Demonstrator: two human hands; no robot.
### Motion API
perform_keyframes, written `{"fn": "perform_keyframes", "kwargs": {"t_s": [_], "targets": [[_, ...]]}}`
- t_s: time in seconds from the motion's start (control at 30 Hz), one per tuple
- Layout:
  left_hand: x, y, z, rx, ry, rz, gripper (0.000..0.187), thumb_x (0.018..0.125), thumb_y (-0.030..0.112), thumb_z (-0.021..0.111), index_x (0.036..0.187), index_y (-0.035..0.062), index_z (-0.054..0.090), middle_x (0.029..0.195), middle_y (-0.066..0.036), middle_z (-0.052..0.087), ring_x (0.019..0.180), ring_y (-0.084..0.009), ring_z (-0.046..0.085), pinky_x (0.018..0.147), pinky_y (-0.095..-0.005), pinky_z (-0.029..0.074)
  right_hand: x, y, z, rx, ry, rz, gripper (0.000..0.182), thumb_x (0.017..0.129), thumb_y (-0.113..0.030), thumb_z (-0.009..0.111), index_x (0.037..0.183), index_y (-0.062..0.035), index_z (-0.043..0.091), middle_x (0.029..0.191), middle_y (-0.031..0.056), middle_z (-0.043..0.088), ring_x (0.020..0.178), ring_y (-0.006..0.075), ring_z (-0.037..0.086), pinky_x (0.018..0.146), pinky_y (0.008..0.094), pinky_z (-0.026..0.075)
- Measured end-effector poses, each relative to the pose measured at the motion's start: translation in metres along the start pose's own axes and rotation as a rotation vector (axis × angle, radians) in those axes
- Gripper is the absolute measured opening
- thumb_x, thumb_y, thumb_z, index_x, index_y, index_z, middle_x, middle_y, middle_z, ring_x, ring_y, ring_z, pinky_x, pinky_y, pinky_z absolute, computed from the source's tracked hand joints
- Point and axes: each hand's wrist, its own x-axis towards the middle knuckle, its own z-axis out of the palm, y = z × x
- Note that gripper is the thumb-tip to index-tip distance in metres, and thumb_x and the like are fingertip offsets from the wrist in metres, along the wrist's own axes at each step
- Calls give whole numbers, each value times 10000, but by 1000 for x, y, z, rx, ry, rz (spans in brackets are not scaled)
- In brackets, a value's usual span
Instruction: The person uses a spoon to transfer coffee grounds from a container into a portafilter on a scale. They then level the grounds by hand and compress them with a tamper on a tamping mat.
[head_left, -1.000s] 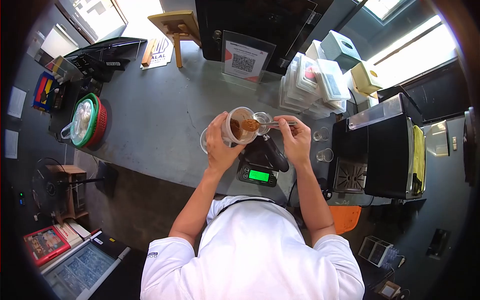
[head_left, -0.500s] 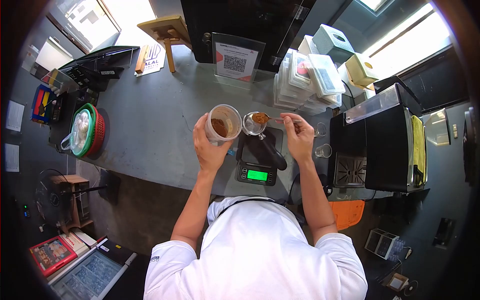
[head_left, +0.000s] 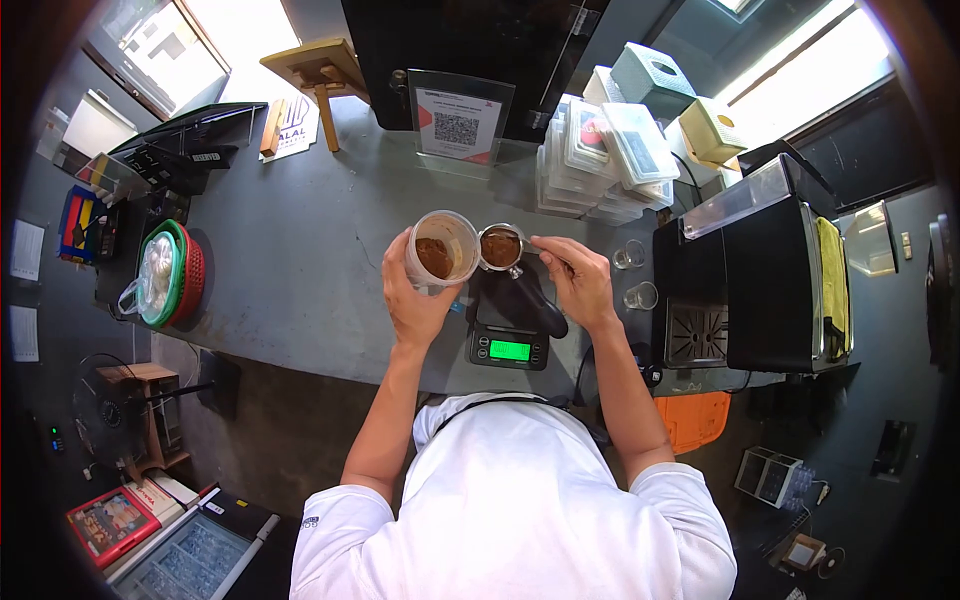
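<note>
My left hand point(head_left: 415, 300) is wrapped round a clear plastic cup point(head_left: 462, 240), tilted so that the brown coffee powder point(head_left: 434, 258) inside shows. Between my fingers and thumb, my right hand point(head_left: 578, 280) pinches a metal spoon point(head_left: 531, 242), its bowl over the portafilter basket. The portafilter point(head_left: 520, 290) rests on a black digital scale point(head_left: 483, 325), handle pointing toward me. Brown powder fills much of the basket's visible opening. A green display point(head_left: 510, 350) glows on the scale, its digits too small to read.
Right of my right hand stand two small glasses point(head_left: 641, 295), beside a black espresso machine point(head_left: 780, 280). Stacked plastic containers point(head_left: 610, 150) are at the back right. A QR-code sign point(head_left: 458, 125) stands behind. Green and red baskets point(head_left: 185, 275) sit at the left.
The spoon, heaped with powder before, has moved left and tipped over the portafilter. Its basket looked mostly bare and now shows brown powder. The cup stays in my left hand.
</note>
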Motion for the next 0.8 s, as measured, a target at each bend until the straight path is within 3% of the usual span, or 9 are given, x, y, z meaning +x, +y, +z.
{"fn": "perform_keyframes", "kwargs": {"t_s": [0.17, 0.27, 0.33, 0.43, 0.53, 0.6, 0.8], "targets": [[0, 2, 3, -63, -29, 22, 895, 601, 169, 960, 1353, 30, 495, 1295, -131, 591, 1194, -276, 582, 1044, -396, 446, 4, -33, -7, 95, 64, -34, 191, 889, -29, 685, 1072, -54, 731, 1013, 141, 736, 886, 265, 733, 733, 342, 589], [-2, 10, 5, -105, -51, 23, 889, 607, 151, 952, 1358, 32, 492, 1306, -135, 586, 1199, -281, 580, 1060, -403, 432, 5, -39, 0, -21, 118, -226, 162, 913, -72, 673, 1066, -43, 715, 995, 126, 720, 845, 261, 731, 667, 336, 589], [-2, 13, 3, -96, -46, 20, 881, 612, 138, 946, 1359, 32, 493, 1304, -134, 586, 1200, -280, 579, 1062, -406, 430, 4, -43, 1, 74, 134, -144, 153, 911, -35, 660, 1052, -26, 719, 986, 142, 719, 830, 292, 717, 729, 367, 576], [-2, 12, 1, -111, -56, 36, 867, 619, 120, 936, 1361, 37, 495, 1299, -132, 587, 1206, -284, 575, 1064, -407, 431, 6, -43, -1, 143, 156, -61, 142, 920, -30, 652, 1044, -20, 720, 978, 151, 721, 822, 282, 717, 719, 354, 574], [-3, 6, 4, -109, -56, 66, 877, 609, 133, 939, 1361, 41, 497, 1295, -133, 585, 1207, -290, 575, 1052, -406, 443, 5, -45, -8, 31, 211, -110, 136, 921, -17, 645, 1032, -2, 722, 960, 159, 726, 821, 256, 719, 707, 331, 570], [-5, 7, 6, -126, -72, 49, 882, 601, 159, 944, 1355, 43, 501, 1290, -143, 583, 1194, -305, 581, 1032, -410, 461, 1, -42, -8, 46, 257, -104, 125, 900, -29, 662, 1007, -15, 727, 963, 155, 730, 830, 283, 730, 718, 356, 580], [-1, 8, 12, -149, -92, 118, 856, 613, 154, 906, 1356, 39, 497, 1339, -180, 569, 1250, -359, 542, 1050, -439, 434, 1, -52, -6, 56, 89, -89, 106, 902, -27, 668, 989, -21, 727, 931, 134, 728, 750, 238, 713, 647, 307, 555]]}}
